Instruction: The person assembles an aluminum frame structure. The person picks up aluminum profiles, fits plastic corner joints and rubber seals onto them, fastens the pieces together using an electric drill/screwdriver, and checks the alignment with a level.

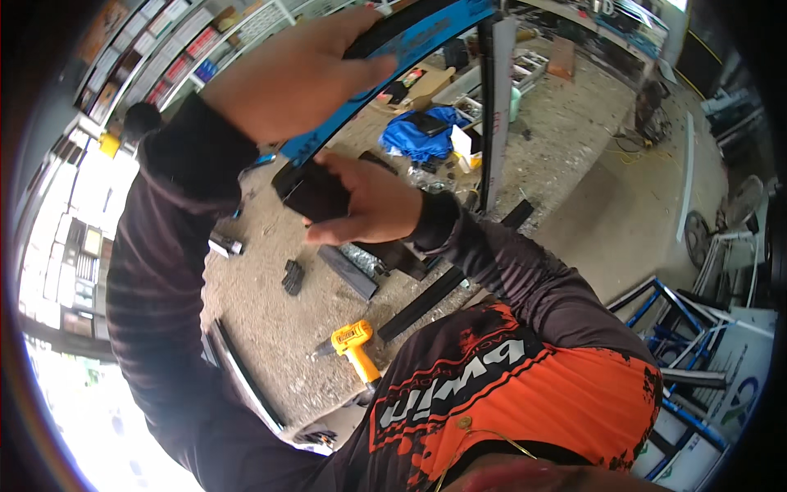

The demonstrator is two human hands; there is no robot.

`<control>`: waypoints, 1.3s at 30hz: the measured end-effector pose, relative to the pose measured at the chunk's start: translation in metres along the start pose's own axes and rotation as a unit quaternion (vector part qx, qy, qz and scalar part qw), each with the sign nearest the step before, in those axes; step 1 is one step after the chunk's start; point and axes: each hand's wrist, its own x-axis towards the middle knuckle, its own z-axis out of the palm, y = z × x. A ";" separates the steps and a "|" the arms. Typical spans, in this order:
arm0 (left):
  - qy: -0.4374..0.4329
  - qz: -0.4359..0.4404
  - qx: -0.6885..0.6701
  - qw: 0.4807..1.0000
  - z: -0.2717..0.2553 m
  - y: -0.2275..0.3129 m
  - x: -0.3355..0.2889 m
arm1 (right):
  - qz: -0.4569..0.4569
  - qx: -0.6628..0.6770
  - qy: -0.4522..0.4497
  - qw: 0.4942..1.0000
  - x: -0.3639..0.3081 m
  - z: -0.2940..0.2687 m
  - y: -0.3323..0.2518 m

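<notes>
A black bar with blue film along it (443,31) slants across the top of the view and meets an upright black profile (489,123). My left hand (291,78), slightly blurred, lies across this bar with its thumb and fingers on either side. Below it, my right hand (381,201) has its thumb and fingers around a black block-shaped piece (316,193) at the bar's lower end. Whether that piece is joined to the bar I cannot tell.
On the worktop lie a yellow cordless drill (354,348), short dark profiles (348,272), a small black part (292,277) and a long black strip (422,303). Blue cloth (418,135) sits farther back. Blue-and-white frames (684,328) lean at right; shelves (193,49) stand at far left.
</notes>
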 end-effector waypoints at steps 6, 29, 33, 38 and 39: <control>-0.034 -0.009 -0.004 0.999 0.000 0.013 0.005 | -0.034 -0.041 0.022 0.998 -0.001 -0.006 0.007; -0.202 -0.050 -0.090 0.974 -0.027 0.035 0.019 | 0.035 0.033 -0.002 0.999 -0.002 0.002 0.006; -0.211 -0.049 -0.097 0.971 -0.027 0.033 0.019 | -0.006 0.038 -0.005 0.999 -0.003 0.000 0.007; -0.201 -0.125 -0.022 0.971 -0.021 0.049 0.030 | -0.012 0.055 -0.009 0.998 -0.003 -0.004 0.009; -0.190 -0.123 -0.002 0.974 -0.020 0.051 0.028 | -0.016 0.068 -0.009 0.997 -0.003 -0.004 0.011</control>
